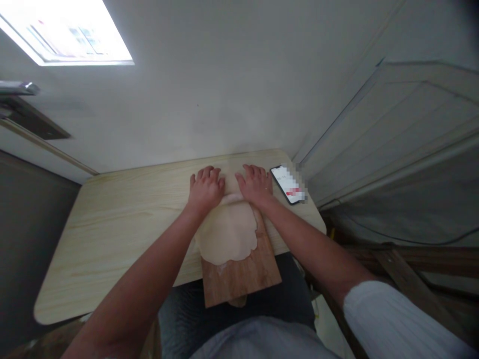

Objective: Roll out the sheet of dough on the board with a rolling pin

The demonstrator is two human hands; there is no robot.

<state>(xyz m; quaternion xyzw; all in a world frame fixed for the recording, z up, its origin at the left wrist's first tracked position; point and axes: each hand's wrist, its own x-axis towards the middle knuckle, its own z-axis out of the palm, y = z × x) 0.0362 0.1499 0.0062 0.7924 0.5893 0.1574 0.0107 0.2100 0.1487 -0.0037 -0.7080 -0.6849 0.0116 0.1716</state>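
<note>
A flat, pale sheet of dough (226, 234) with a wavy edge is spread over a brown wooden board (243, 276). Across its far end lies a whitish rolling pin (232, 198), of which only the short middle stretch shows. My left hand (205, 187) is over the pin's left part, fingers bent forward over it. On the right part sits my right hand (255, 183), palm down, with its thumb towards the middle. Both hands hide the ends of the pin.
The board's near end juts past the edge of a light wood-grain table (123, 214), over my lap. A phone (288, 184) with a lit screen lies right of my right hand. Behind the table rises a pale wall (224, 89); a door handle (18, 89) is at left.
</note>
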